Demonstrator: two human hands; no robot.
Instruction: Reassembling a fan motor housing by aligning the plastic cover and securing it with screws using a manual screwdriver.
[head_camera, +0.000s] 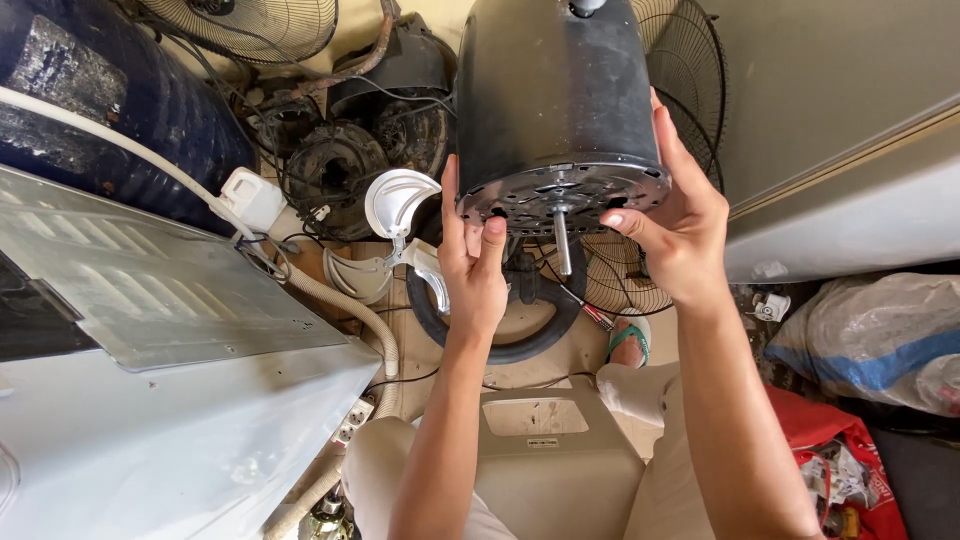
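Motor (552, 95) sits raised at twelve o'clock between our hands, shaft (563, 243) pointing toward us. Left hand (472, 265) pinches its rim; right hand (680, 225) clasps its side. Fan guard (690, 90) lies behind.

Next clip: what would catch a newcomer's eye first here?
A big black motor held up at centre, shaft pointing down, gripped at its base by the left hand and right hand. Behind it lie wire fan guards, and a white appliance panel fills the left side.
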